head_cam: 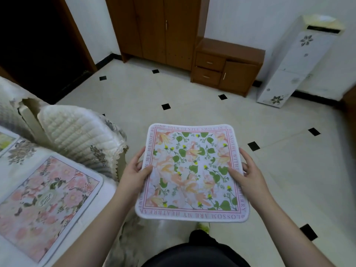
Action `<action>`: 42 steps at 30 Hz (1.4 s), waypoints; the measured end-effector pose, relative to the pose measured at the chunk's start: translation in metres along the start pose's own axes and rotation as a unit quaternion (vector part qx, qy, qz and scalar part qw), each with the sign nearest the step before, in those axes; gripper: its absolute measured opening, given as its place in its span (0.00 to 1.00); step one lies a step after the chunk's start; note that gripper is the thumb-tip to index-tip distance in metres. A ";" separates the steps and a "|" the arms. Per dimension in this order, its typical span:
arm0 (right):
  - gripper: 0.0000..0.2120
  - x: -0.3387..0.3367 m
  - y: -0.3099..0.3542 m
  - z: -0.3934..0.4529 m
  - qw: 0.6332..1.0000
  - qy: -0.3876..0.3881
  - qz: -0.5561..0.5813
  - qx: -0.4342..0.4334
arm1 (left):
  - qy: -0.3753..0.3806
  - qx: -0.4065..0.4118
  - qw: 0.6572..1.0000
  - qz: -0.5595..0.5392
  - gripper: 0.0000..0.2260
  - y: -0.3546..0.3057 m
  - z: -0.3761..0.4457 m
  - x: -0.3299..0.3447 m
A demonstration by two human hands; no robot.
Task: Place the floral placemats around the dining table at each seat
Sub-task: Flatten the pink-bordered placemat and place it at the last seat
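A square floral placemat [191,173] with green leaves, peach flowers and a lettered pink border is held flat over the floor in front of me. My left hand [135,173] grips its left edge, thumb on top. My right hand [248,177] grips its right edge, thumb on top. A pink floral placemat [46,205] lies flat on the dining table [107,187] at the lower left. The corner of another placemat [5,140] shows at the far left edge on the same table.
A chair with a quilted cream cover [77,135] stands against the table at the left. Tiled floor [192,97] stretches ahead. A wooden wardrobe [154,27] and low cabinet [225,68] line the far wall. A white floral unit [294,60] stands at the right.
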State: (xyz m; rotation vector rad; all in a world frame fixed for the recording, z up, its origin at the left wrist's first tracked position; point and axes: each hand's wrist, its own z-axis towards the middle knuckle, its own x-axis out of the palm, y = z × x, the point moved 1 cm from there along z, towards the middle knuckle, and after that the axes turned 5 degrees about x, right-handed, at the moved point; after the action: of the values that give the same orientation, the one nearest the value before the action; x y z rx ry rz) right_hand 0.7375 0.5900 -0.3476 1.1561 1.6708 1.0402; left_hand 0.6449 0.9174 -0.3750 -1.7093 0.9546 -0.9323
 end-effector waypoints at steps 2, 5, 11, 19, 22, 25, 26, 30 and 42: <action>0.32 -0.011 0.005 0.021 1.000 0.004 -0.005 -0.006 | -0.001 -0.004 1.000 -0.001 0.27 -0.005 0.015 0.017; 0.31 -0.032 0.015 0.054 1.000 0.010 -0.009 -0.017 | -0.007 -0.009 1.000 -0.012 0.28 -0.015 0.042 0.048; 0.30 -0.077 0.031 0.113 1.000 0.009 0.012 -0.018 | -0.011 0.005 1.000 0.001 0.28 -0.038 0.092 0.108; 0.31 -0.094 0.046 0.178 0.999 0.034 0.014 -0.016 | -0.033 0.021 0.999 0.002 0.29 -0.047 0.129 0.129; 0.32 -0.083 0.052 0.196 0.998 0.051 0.009 -0.020 | -0.050 0.016 0.999 -0.013 0.28 -0.048 0.138 0.119; 0.33 -0.068 0.059 0.214 0.998 0.067 0.009 -0.017 | -0.064 0.021 0.997 -0.024 0.29 -0.047 0.149 0.106; 0.33 -0.062 0.062 0.219 0.997 0.074 0.007 -0.016 | -0.069 0.025 0.997 -0.022 0.29 -0.047 0.152 0.101; 0.32 -0.036 0.075 0.244 0.995 0.102 -0.010 -0.016 | -0.081 0.046 0.996 -0.002 0.30 -0.048 0.171 0.078; 0.34 0.095 0.140 0.337 0.987 0.150 -0.054 -0.034 | -0.135 0.063 0.989 -0.022 0.31 -0.088 0.253 -0.030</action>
State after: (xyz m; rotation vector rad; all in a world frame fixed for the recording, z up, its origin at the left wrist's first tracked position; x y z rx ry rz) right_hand 1.0686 0.7706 -0.3378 0.8854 1.8918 1.2387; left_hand 0.8748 1.0572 -0.3658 -1.7026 0.6676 -0.7485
